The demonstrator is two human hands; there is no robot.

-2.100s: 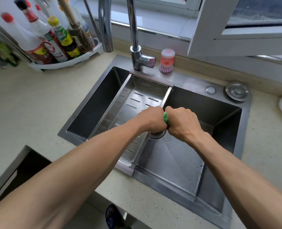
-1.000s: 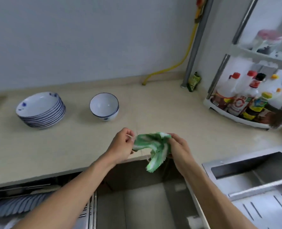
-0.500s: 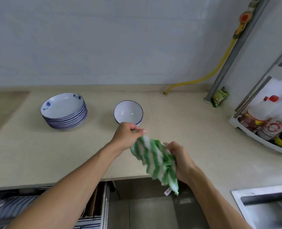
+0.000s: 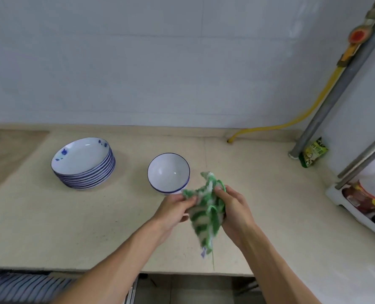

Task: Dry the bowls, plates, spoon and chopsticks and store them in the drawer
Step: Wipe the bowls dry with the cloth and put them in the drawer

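A green-and-white striped cloth [image 4: 205,212] hangs between my two hands above the counter. My left hand [image 4: 174,210] pinches its left edge, and my right hand [image 4: 234,210] grips its right side. Just behind them stands a white bowl with a blue rim [image 4: 168,172], seemingly a stack of two. Further left sits a stack of several white plates with blue flowers [image 4: 83,162]. The open drawer [image 4: 17,286] shows at the bottom left, with a ribbed rack inside. No spoon or chopsticks are visible.
The beige counter [image 4: 72,227] runs along a white tiled wall. A grey pipe [image 4: 335,84] and yellow hose [image 4: 292,121] stand at the back right, next to a small green packet [image 4: 313,152]. A white rack with bottles [image 4: 368,200] occupies the right edge.
After wringing the cloth over the sink, I turned left to the counter. My hands have moved closer to the bowl and bunched the cloth together.
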